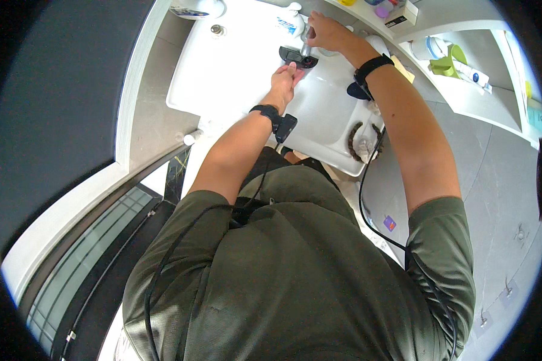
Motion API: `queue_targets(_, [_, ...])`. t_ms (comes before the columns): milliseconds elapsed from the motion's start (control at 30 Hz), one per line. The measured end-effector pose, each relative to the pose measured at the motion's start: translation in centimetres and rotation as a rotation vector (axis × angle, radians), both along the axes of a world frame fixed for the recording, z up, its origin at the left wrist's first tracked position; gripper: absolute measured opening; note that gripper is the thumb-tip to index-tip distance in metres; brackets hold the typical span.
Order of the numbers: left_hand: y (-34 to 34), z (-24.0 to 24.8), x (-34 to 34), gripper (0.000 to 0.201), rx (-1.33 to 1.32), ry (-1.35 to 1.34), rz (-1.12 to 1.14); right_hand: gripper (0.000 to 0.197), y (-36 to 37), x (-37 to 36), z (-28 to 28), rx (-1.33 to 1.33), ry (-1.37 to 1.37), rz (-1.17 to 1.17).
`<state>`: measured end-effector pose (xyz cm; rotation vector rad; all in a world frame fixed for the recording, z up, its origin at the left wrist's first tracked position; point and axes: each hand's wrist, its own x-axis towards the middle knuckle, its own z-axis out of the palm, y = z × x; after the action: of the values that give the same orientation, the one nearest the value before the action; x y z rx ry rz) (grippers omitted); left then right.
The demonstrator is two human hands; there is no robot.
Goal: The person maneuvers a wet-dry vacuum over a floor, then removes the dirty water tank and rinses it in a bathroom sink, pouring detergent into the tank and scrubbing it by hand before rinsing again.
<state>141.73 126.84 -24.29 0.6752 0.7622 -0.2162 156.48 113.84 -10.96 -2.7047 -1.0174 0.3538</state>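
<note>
Faucet [305, 48] gripped by my right hand [325, 31] over white sink [235, 66]. Left hand [285, 78] flat, fingers together, under spout by dark tray [292, 55]

White shelf [464, 12] above the basin: small bottles and a box. Lower ledge [488, 102]: green cup [444, 63], white tube [471, 72]. Yellow item [403, 67] on the basin's right rim. Dark scrunchie [362, 141] on the basin's near edge. White tube [290, 23] beside the tap. Grey tiled floor [500, 180] at right.
</note>
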Motion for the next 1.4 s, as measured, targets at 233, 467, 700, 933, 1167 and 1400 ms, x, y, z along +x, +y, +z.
queue_targets(233, [-0.1,-0.2,0.0,0.022,-0.012,0.022,-0.013,0.038,0.0,-0.2,0.4,-0.076,0.033,-0.002])
queue_targets(467, [0.1,-0.8,-0.1,0.027,-0.025,0.005,0.015,0.035,0.5,-0.3,1.5,-0.131,0.087,-0.009])
queue_targets(700, [0.0,0.1,-0.1,0.021,-0.024,0.003,-0.009,0.030,0.0,-0.3,0.6,-0.103,0.038,-0.034])
queue_targets(933, [0.0,0.7,-0.2,0.020,0.008,0.020,-0.007,0.030,0.2,-0.5,1.0,-0.085,0.036,-0.017])
queue_targets(1167, [-0.1,0.7,-0.1,0.020,0.009,0.016,0.004,0.030,0.1,-0.5,1.2,-0.059,0.027,0.020])
queue_targets(1400, [-0.1,1.0,-0.3,0.017,0.028,0.010,-0.017,0.033,0.4,-0.4,1.1,-0.096,0.092,-0.031])
